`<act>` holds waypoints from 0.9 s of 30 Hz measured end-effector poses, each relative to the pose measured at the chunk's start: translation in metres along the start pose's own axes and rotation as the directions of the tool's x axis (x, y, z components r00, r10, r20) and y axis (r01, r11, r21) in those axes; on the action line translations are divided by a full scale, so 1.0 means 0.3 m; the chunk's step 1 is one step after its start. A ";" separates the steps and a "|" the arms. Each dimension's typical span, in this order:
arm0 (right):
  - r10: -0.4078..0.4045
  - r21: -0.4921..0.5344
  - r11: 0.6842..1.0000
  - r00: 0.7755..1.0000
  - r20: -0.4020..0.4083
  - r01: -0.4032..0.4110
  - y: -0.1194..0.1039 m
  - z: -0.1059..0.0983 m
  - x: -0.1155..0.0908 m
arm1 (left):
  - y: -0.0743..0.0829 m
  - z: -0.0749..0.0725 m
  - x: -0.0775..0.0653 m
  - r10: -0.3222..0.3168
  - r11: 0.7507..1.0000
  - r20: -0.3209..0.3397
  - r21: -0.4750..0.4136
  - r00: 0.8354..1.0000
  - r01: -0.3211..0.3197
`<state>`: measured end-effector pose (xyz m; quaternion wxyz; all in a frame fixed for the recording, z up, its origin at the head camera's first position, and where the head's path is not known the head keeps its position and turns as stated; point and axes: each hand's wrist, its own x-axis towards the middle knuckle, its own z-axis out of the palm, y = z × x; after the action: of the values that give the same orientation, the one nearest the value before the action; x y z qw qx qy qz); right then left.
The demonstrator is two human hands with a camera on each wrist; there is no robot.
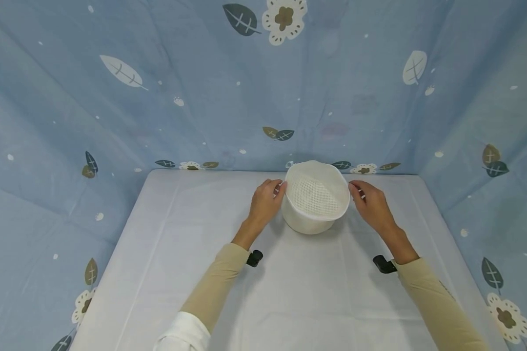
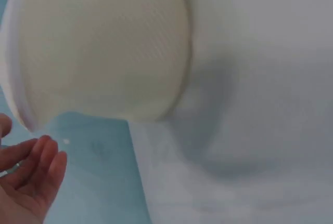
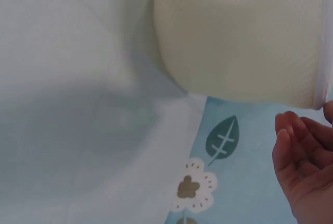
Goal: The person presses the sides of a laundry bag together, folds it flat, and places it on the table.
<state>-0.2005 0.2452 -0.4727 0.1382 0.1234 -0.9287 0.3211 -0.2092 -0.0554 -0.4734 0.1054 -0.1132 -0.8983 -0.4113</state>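
Left hand [image 1: 265, 203] and right hand [image 1: 373, 205] both pinching round off-white mesh basket [image 1: 314, 197] up top, opposite sides. Basket's at far side of white-cloth-covered table [image 1: 193, 229], can't tell if touching. Positioning step, I'd guess; next move wants even grip.

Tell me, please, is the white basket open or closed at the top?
The basket is open: in the head view, no lid covers its rim, and the mesh inside shows.
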 end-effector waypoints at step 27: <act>0.271 0.381 0.857 0.933 0.237 -0.346 -0.041 -0.041 0.000 | 0.044 -0.044 -0.021 -0.375 0.713 0.207 -0.558 0.903 0.424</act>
<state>-0.1944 0.2436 -0.4565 -0.0268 0.0271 -0.8548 0.5176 -0.1982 -0.0577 -0.4574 -0.0621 0.0406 -0.7314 -0.6778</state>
